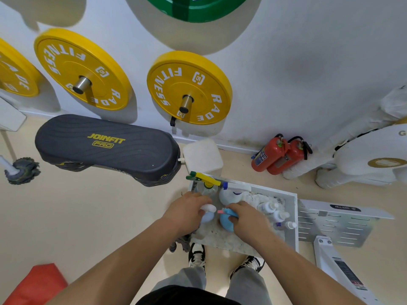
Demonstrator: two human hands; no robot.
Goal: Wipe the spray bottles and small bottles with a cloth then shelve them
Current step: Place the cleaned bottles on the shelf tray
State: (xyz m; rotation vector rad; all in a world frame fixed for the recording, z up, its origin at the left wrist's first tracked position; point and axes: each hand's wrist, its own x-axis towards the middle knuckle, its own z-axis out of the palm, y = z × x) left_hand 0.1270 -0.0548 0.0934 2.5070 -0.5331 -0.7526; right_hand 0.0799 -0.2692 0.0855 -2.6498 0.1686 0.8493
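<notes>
**Both hands on bottles**

On the white tray (294,219), the left hand (187,213) curls round a white-capped bottle (208,211); the right hand (247,219) grips a blue spray bottle (225,224). Light, smooth plastic, probably slippery: best held round the body.

- Weight plates (189,88) on the wall: yellow, white lettering.
- Top plate (198,8): green.
- Step platform (105,148): dark grey, wavy ridges, yellow logo.
- Fire extinguishers (279,156): red.
- Clear spray bottle (207,187): yellow-and-green trigger.
- Blue spray bottle (226,223): light blue, pink nozzle.
- Small bottle (208,213): pale blue, white cap.
- Shoes (196,256): black and white.
</notes>
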